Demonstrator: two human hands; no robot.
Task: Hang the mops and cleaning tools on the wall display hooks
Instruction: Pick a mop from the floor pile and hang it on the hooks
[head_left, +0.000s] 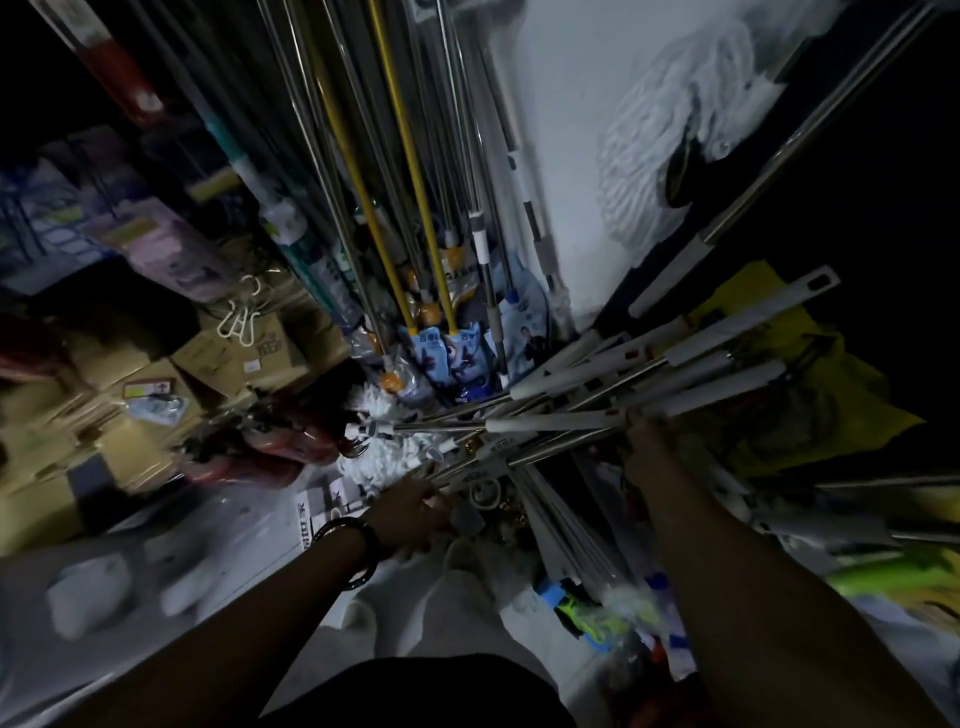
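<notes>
A bundle of mops with steel poles and white grips (613, 395) leans from lower left to upper right in front of me. Their white string heads (384, 447) lie near the floor. My left hand (415, 512), a dark bracelet on its wrist, grips the lower ends of the poles. My right hand (647, 441) holds the bundle higher up, near the white grips; its fingers are partly hidden by the poles. Several mops with yellow and steel handles (410, 171) hang upright on the white wall (566, 130). A white string mop head (675, 130) hangs at the upper right.
Cardboard boxes (218, 358) and packaged goods are stacked at the left. A yellow bag (810, 395) lies at the right behind the bundle. Flat white mop parts (576, 535) and coloured items (587, 608) lie low at the right. The scene is dim and blurred.
</notes>
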